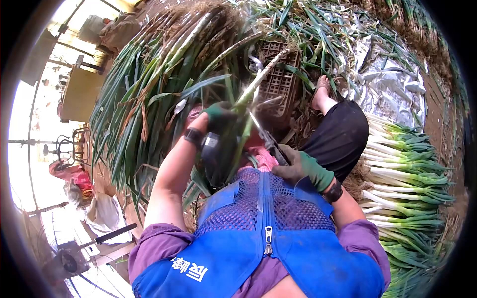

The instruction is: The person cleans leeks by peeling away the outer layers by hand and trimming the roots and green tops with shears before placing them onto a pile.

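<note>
My left hand (218, 116), in a green and grey work glove, is closed around a green onion (247, 94). Its pale root end points up and right, while the leaves trail down in front of my chest and are partly blurred. In my right hand (304, 169), also gloved, is a dark hand tool with a thin bright metal tip (271, 146); its exact kind is unclear. The tip points up and left, close to the onion's stem. Blurred scraps of leaf or skin show around the stem there.
A big heap of untrimmed green onions (134, 104) lies to the left. Peeled white-stemmed onions (397, 174) are stacked in a row on the right. A brown plastic crate (278, 74) stands ahead, beside loose leaves and white sheeting (387, 89). My bare foot (323, 92) rests near it.
</note>
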A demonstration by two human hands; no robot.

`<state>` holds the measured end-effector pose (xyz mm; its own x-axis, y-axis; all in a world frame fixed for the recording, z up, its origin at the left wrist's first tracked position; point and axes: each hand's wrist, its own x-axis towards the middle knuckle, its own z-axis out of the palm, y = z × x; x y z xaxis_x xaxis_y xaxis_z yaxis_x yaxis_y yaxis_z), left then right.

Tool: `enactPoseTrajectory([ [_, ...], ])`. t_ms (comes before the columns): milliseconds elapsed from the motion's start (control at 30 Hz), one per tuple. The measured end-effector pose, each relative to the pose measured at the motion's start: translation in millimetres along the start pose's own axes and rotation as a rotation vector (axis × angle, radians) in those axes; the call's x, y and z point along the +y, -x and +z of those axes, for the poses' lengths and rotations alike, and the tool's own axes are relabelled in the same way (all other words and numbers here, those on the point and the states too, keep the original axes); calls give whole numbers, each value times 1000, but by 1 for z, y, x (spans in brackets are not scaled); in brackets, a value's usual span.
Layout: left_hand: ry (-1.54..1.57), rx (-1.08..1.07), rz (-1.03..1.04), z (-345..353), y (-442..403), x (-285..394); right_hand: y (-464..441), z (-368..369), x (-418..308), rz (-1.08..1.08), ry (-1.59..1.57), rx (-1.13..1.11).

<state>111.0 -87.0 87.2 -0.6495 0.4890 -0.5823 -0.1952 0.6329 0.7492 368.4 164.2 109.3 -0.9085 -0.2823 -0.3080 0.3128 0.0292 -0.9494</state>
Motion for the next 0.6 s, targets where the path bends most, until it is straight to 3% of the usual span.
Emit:
enactPoseTrajectory([
  [233, 143, 69, -74, 6, 16, 12, 5, 4, -36, 53, 242, 14],
  [333, -75, 120, -65, 9, -5, -6, -1, 4, -34, 120, 246, 105],
  [400, -44, 102, -69, 12, -3, -1, -8, 6, -8, 52, 321, 180],
  [467, 26, 126, -50, 21, 13, 16, -1, 11, -28, 73, 268, 118],
  [600, -105, 183, -48, 26, 14, 21, -13, 9, -25, 56, 318, 186],
])
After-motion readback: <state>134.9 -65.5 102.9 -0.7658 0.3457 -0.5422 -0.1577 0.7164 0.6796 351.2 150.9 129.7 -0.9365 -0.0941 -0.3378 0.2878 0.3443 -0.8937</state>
